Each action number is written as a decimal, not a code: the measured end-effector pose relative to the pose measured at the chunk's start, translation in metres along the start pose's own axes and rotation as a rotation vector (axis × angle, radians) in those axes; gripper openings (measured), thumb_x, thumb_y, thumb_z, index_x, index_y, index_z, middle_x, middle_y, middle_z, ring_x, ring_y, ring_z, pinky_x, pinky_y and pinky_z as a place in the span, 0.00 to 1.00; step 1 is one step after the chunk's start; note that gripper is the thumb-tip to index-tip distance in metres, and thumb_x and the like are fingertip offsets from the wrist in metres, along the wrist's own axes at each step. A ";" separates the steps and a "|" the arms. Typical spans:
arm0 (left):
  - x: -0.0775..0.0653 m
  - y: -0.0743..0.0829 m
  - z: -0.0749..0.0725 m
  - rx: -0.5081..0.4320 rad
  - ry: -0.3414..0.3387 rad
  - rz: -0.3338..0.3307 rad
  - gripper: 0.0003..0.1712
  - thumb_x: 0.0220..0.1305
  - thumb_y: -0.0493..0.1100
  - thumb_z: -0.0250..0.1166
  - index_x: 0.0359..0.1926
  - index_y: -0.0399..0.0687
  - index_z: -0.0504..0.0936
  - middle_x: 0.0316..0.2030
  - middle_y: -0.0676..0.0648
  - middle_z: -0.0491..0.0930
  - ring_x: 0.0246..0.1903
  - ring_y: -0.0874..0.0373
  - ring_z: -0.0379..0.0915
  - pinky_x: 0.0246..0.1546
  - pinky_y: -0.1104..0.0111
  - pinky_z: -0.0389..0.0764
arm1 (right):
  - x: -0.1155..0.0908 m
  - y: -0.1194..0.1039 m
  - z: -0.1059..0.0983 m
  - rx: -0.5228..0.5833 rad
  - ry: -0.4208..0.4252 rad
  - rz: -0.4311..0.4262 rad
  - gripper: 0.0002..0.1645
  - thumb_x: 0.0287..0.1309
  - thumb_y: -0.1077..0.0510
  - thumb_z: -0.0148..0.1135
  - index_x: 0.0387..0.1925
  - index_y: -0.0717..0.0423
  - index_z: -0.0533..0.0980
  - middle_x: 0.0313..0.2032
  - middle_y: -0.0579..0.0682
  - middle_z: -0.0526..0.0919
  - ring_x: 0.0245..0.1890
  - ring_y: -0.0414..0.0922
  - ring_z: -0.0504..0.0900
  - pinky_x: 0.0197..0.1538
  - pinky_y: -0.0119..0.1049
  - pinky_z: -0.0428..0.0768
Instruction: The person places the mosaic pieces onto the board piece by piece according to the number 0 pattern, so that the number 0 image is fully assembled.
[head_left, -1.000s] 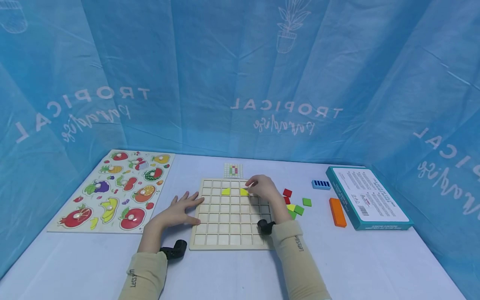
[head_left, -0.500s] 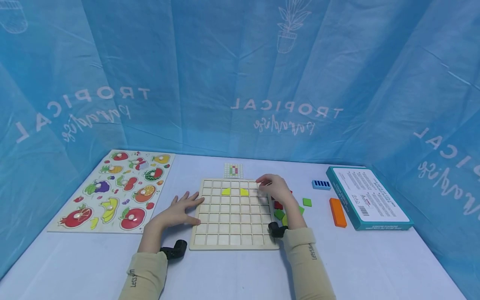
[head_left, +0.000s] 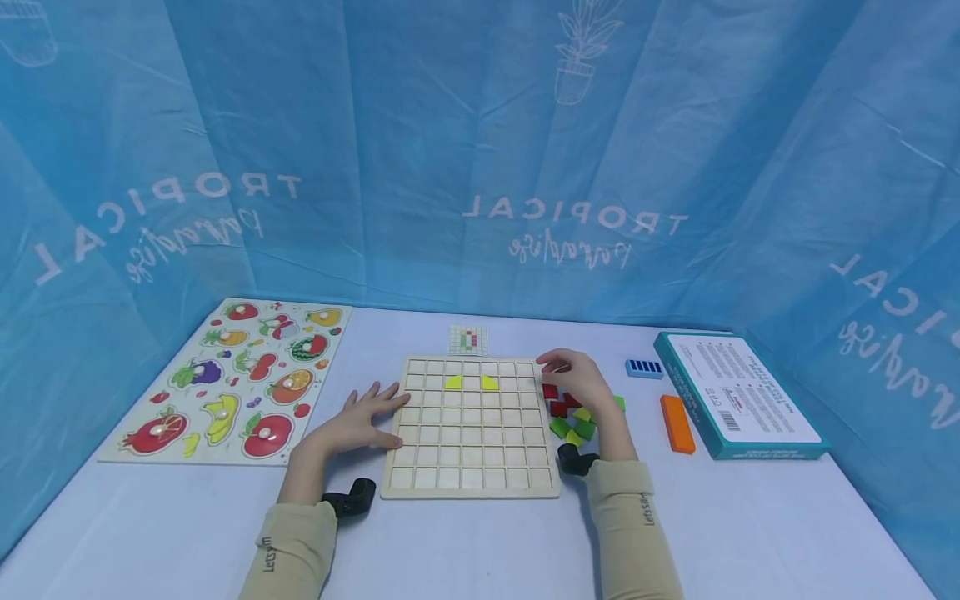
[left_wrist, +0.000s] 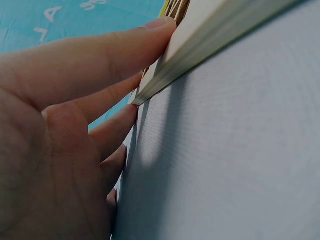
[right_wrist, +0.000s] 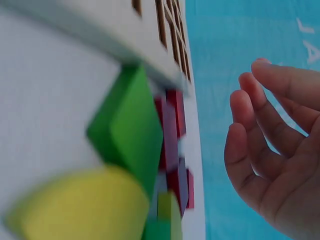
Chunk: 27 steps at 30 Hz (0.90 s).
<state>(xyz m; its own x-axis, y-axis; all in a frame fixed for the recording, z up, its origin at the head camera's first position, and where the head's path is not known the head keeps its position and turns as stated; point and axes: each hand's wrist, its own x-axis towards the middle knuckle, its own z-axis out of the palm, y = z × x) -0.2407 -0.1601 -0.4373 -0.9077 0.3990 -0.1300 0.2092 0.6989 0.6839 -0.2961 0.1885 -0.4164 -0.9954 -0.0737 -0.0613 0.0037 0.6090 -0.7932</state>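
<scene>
A wooden grid board [head_left: 471, 479] lies flat, with two yellow corner-cut tiles [head_left: 453, 382] in cells of its second row from the back. My left hand [head_left: 360, 421] has spread fingers along the board's left edge; in the left wrist view the thumb [left_wrist: 150, 37] rests on the rim. Over the far right corner hovers my right hand [head_left: 576, 379], fingers slightly bent and nothing between them in the right wrist view. Beneath and beside it are loose red tiles [head_left: 558, 409], green tiles [head_left: 584, 430] and yellow tiles [right_wrist: 90, 205], partly covered by the hand and forearm.
Behind the board lies a small pattern card [head_left: 468, 340]. A fruit puzzle board [head_left: 255, 392] is at left. To the right are an orange block [head_left: 677, 424], a blue piece with dark slots [head_left: 644, 368] and a teal box [head_left: 738, 396]. A blue curtain [head_left: 480, 167] hangs behind.
My right hand has moved right, from the right yellow tile in the grid to the loose tiles beside the board, baring the grid's right columns. The left hand stays put.
</scene>
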 end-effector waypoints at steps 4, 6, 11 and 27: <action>0.001 0.000 0.000 0.002 0.003 -0.001 0.45 0.45 0.47 0.68 0.66 0.38 0.62 0.69 0.34 0.49 0.69 0.36 0.29 0.66 0.44 0.26 | -0.002 0.009 -0.011 0.024 0.004 0.055 0.18 0.56 0.60 0.60 0.50 0.53 0.76 0.45 0.54 0.79 0.46 0.51 0.75 0.48 0.43 0.78; 0.001 0.000 0.001 0.004 0.002 -0.002 0.46 0.45 0.47 0.68 0.66 0.38 0.62 0.69 0.34 0.49 0.69 0.36 0.29 0.66 0.44 0.26 | -0.004 0.014 -0.016 0.038 0.012 0.076 0.18 0.57 0.60 0.59 0.51 0.53 0.75 0.46 0.55 0.78 0.47 0.51 0.75 0.50 0.43 0.78; 0.000 0.001 0.001 0.000 -0.004 -0.006 0.46 0.45 0.47 0.68 0.66 0.38 0.63 0.69 0.34 0.49 0.69 0.36 0.29 0.66 0.43 0.26 | -0.006 0.026 -0.022 0.077 0.020 0.116 0.18 0.59 0.60 0.58 0.52 0.55 0.74 0.47 0.56 0.77 0.47 0.51 0.76 0.52 0.43 0.76; 0.002 -0.003 0.002 -0.003 0.000 -0.005 0.46 0.45 0.47 0.68 0.66 0.39 0.63 0.69 0.34 0.49 0.69 0.36 0.29 0.66 0.44 0.26 | -0.005 0.037 -0.026 -0.008 -0.094 0.168 0.20 0.45 0.71 0.63 0.42 0.55 0.79 0.42 0.54 0.78 0.42 0.50 0.72 0.40 0.35 0.78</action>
<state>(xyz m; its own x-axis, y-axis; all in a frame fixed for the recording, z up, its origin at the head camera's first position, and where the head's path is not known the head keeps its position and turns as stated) -0.2427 -0.1597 -0.4410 -0.9090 0.3949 -0.1334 0.2031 0.6992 0.6855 -0.2935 0.2319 -0.4297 -0.9675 -0.0434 -0.2492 0.1683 0.6251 -0.7622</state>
